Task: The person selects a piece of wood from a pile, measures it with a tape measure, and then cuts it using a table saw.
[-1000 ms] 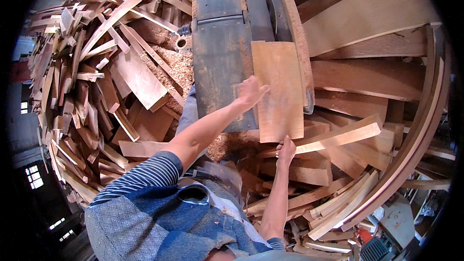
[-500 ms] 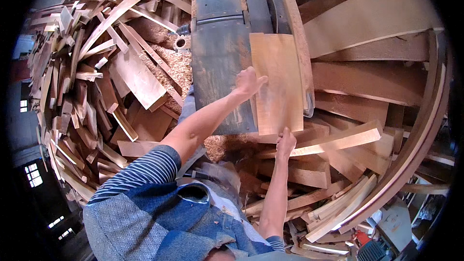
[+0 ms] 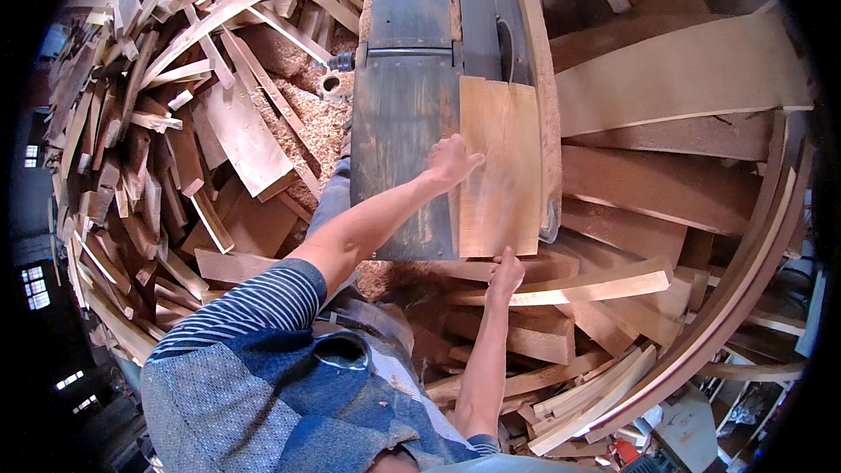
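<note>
A pale, flat wooden board (image 3: pixel 512 158) lies lengthwise on the right part of a dark metal machine table (image 3: pixel 405 140). A lengthwise line near its left side looks like a seam or a second strip beside it. My left hand (image 3: pixel 450 162) is at the board's left edge, fingers curled and thumb stretched onto the top face. At the near end, my right hand (image 3: pixel 506 274) is closed against the board's edge, its fingertips partly hidden. Beyond the board's far end, a curved dark blade (image 3: pixel 506 48) stands in a slot in the table.
A wooden fence (image 3: pixel 547 96) runs along the table's right side. Offcuts (image 3: pixel 250 136) are heaped on the left, with wood shavings (image 3: pixel 320 136) beside the machine. Wide planks (image 3: pixel 666 184) and a long curved wooden piece (image 3: pixel 745 298) lie on the right.
The whole view has shifted slightly, so the machine sits lower in the picture. The board and both hands keep nearly the same places on the table.
</note>
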The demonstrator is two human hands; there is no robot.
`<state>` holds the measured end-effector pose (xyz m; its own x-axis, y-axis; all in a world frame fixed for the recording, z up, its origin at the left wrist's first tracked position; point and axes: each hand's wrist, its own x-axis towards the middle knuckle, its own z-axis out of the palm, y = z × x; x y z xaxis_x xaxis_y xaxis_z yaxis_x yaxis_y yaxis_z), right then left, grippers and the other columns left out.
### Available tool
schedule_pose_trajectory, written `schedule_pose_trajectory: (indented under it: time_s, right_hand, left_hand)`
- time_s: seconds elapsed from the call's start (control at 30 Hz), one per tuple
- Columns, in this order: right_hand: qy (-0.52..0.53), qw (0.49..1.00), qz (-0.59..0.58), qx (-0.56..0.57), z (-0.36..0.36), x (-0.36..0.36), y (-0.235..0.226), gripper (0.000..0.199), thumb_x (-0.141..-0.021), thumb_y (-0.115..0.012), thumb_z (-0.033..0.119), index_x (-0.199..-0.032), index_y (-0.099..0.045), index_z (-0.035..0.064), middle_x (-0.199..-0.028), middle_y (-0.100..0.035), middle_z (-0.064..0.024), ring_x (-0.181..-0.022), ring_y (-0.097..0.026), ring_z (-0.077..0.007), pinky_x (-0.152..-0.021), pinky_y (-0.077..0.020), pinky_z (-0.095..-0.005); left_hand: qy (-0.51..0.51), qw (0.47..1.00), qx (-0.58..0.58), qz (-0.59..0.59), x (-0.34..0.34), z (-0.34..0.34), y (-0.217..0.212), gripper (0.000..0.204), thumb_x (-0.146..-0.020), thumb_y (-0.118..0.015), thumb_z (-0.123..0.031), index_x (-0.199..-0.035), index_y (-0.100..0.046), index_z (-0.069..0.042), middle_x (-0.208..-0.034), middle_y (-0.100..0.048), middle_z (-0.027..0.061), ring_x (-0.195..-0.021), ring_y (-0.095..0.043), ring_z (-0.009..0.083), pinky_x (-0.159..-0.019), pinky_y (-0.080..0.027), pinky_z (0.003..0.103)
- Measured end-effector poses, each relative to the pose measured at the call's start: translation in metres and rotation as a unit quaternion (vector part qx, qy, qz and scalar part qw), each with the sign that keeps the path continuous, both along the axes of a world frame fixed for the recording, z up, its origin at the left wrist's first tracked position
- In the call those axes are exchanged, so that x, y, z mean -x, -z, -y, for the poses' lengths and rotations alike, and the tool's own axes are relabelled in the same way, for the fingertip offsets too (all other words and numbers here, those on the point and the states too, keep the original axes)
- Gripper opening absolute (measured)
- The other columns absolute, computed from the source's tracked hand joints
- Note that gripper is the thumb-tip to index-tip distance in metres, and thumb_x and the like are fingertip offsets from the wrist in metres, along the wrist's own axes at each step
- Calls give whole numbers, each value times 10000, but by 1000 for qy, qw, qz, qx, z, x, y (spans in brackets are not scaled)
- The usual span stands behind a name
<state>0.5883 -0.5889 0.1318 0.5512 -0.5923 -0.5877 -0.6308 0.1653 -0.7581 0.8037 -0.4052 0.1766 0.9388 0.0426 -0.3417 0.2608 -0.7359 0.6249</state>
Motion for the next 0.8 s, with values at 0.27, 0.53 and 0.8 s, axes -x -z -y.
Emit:
schedule_pose_trajectory:
  time_s: [0.27, 0.53, 0.8]
  right_hand:
    - [-3, 1000, 2, 15, 0, -13, 8, 447, -1014, -578, 388, -732, -569, 41, -508, -462, 3, -368, -373, -88, -335, -235, -266]
    - [0, 1000, -26, -11, -2, -28, 2, 430, -1014, -560, 401, -775, -568, 44, -515, -457, 5, -364, -359, -93, -331, -232, -271]
    - [-21, 999, -24, 18, -2, -39, 4, 479, -1010, -576, 369, -736, -616, -21, -529, -520, -46, -436, -463, -137, -411, -331, -308]
  left_hand:
    - [4, 1000, -7, 10, -13, -5, 6, 607, -799, -822, -458, -1036, -674, 80, -963, -733, 275, -961, -731, 416, -857, -578, 479]
    - [7, 1000, 5, 20, -25, -6, 9, 621, -800, -827, -475, -1015, -663, 85, -955, -724, 279, -950, -725, 418, -841, -569, 487]
    - [6, 1000, 11, 14, -39, -11, 10, 611, -796, -828, -454, -1005, -665, 97, -941, -724, 279, -950, -724, 418, -850, -566, 486]
